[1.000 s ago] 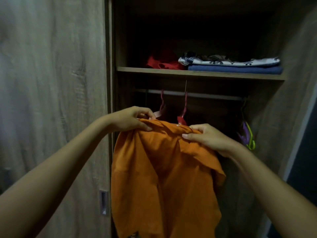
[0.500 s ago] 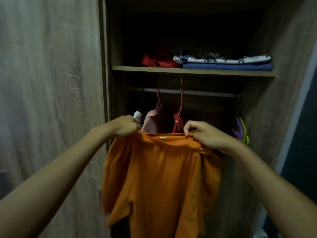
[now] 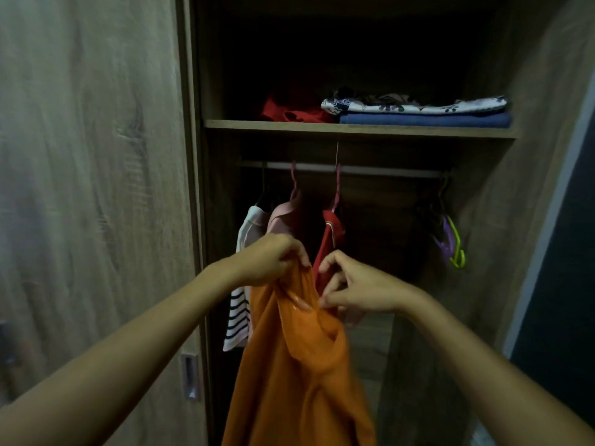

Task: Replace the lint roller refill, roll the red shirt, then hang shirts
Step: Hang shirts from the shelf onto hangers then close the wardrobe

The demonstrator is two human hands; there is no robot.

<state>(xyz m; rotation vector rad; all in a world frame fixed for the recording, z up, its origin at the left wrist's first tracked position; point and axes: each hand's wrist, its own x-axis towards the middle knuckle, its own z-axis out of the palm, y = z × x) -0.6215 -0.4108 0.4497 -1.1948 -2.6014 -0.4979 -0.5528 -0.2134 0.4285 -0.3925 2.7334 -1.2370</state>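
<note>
An orange shirt (image 3: 299, 375) hangs down in front of the open wardrobe. My left hand (image 3: 273, 259) grips its top edge, bunched into a peak. My right hand (image 3: 351, 284) is just to the right, pinching the shirt's collar edge between thumb and fingers. Behind the hands, a red shirt (image 3: 330, 239), a pink garment (image 3: 283, 217) and a white striped shirt (image 3: 244, 284) hang from the rail (image 3: 370, 169) on pink hangers.
Spare hangers, purple and yellow-green (image 3: 452, 243), hang at the rail's right end. The shelf (image 3: 354, 128) above carries a red garment (image 3: 296, 111) and folded blue and patterned cloths (image 3: 421, 112). The wardrobe's sliding door (image 3: 96, 188) with a recessed handle (image 3: 190, 376) fills the left.
My hands came together from the shirt's two shoulders, so the spread orange shirt now hangs bunched from one point. The striped shirt behind is uncovered.
</note>
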